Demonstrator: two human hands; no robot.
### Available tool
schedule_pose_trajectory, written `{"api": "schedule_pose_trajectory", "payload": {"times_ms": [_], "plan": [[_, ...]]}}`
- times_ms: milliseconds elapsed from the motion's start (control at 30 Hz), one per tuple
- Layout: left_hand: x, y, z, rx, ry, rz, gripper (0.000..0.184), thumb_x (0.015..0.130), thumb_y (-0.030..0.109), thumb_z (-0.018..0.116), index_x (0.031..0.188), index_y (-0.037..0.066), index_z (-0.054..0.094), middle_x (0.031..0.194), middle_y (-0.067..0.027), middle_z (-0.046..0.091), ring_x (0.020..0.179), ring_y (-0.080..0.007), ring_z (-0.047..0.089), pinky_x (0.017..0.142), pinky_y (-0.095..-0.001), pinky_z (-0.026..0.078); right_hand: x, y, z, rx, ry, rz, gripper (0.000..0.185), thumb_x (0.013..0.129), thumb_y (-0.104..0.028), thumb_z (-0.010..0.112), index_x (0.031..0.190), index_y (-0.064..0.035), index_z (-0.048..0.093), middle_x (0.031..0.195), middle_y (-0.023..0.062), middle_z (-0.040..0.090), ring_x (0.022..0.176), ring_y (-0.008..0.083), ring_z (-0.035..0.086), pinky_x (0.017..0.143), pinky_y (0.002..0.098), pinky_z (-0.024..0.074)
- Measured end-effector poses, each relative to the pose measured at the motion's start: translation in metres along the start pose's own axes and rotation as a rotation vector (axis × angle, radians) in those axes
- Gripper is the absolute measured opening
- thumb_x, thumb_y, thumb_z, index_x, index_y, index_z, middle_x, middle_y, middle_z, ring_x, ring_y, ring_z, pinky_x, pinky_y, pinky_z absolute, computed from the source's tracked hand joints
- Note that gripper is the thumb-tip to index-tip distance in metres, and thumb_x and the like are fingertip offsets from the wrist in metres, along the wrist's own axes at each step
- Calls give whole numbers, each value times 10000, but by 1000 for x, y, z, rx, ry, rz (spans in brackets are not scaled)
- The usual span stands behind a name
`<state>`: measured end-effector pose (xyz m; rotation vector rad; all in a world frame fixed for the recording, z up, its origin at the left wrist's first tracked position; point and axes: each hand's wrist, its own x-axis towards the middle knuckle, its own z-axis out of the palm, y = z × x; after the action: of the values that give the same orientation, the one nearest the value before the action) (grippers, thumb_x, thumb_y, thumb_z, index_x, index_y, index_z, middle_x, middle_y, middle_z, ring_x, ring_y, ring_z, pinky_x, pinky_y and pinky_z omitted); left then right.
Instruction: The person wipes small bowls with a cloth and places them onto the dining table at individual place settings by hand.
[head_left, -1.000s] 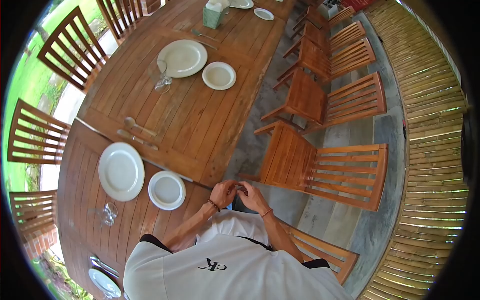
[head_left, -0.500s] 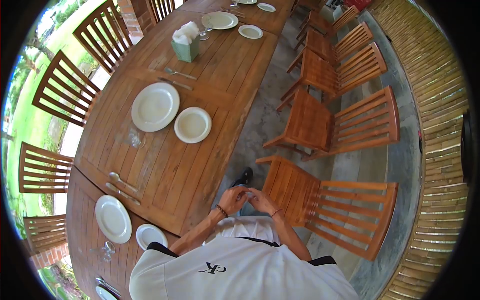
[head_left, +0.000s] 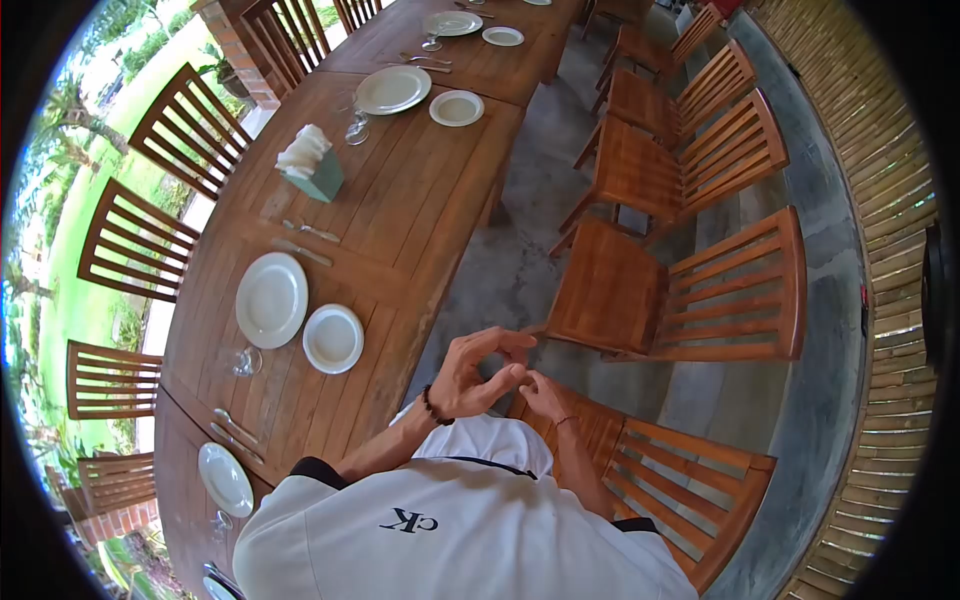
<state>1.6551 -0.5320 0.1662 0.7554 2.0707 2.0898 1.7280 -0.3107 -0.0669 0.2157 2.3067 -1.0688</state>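
Note:
In the head view my left hand, with a dark bead bracelet at the wrist, is raised in front of my body. Its fingers curve outward and the thumb stands apart; I see nothing in it. Close beside its thumb is my right hand, wearing a thin band, with its fingers curled together. Whatever those fingers hold, if anything, is hidden. Both hands are above my lap, beside the wooden table and over the nearest wooden chair. A small white plate and a large white plate lie left of the hands.
A green napkin holder with white napkins stands on the table near a fork and a knife. An upside-down-looking glass is by the large plate. More chairs line the grey floor beside a bamboo wall.
My hands were together; now the left has risen and its fingers have spread, while the right stays low beside it. The view has shifted, with table and chairs lower in it.

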Motion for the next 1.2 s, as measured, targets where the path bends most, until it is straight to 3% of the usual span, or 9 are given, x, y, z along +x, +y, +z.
{"api": "schedule_pose_trajectory", "payload": {"times_ms": [167,233,300,367,467,533,600,833,1200], "plan": [[72,53,-15,-400,-105,314,644,831,535,630,1075,-61,614,827,-133,655,714,-245,656,638,-322,505,49,55,11,-17,-16,-71,498,862,-288,593,1286,-40,517,1058,209,661,1039,374,609,920,424,465],[120,71,-18,-544,-155,646,620,918,564,523,1076,-27,621,668,-126,608,534,-231,590,483,-348,468,52,34,-7,3,22,0,509,860,-300,587,1292,-40,513,1136,227,634,1091,383,585,950,421,453],[157,84,-27,-664,-196,699,471,962,523,465,1082,98,629,597,-118,574,449,-223,538,427,-332,430,73,35,-26,-26,-18,26,516,858,-305,586,1293,-38,511,1174,236,613,1120,383,569,966,418,445],[201,92,-38,-797,-302,679,291,983,441,465,1010,185,600,556,-110,542,424,-207,513,406,-313,390,97,33,-50,-52,-42,60,523,856,-311,585,1294,-36,508,1213,244,592,1149,383,553,981,416,436],[265,76,-54,-861,-332,697,286,983,438,466,1008,185,597,554,-109,540,423,-207,512,405,-312,387,130,13,-99,2,-52,203,525,852,-301,589,1293,-30,505,1228,252,578,1137,391,558,979,419,439],[301,72,-62,-888,-344,717,281,983,434,466,1006,185,594,552,-107,538,422,-206,510,404,-311,385,157,1,-128,-87,97,110,501,856,-281,592,1279,-24,515,1176,249,608,1073,375,601,931,413,471],[336,58,-112,-887,-357,741,276,984,431,466,1003,186,591,550,-106,535,420,-206,509,403,-311,383,189,-20,-165,14,98,105,483,859,-272,596,1268,-25,523,1155,243,619,1047,361,616,906,407,483],[420,35,-127,-884,-345,765,259,985,420,467,995,187,579,544,-101,527,415,-203,504,400,-308,374,256,-105,-261,72,128,109,436,867,-249,613,1245,-43,546,1059,205,653,969,314,644,851,382,507],[592,-1,-127,-780,-454,829,233,986,402,469,983,189,561,533,-92,515,408,-200,495,394,-305,361,388,-81,-354,93,171,29,432,856,-249,629,1239,-63,559,1005,171,670,933,293,654,846,379,509]]}}
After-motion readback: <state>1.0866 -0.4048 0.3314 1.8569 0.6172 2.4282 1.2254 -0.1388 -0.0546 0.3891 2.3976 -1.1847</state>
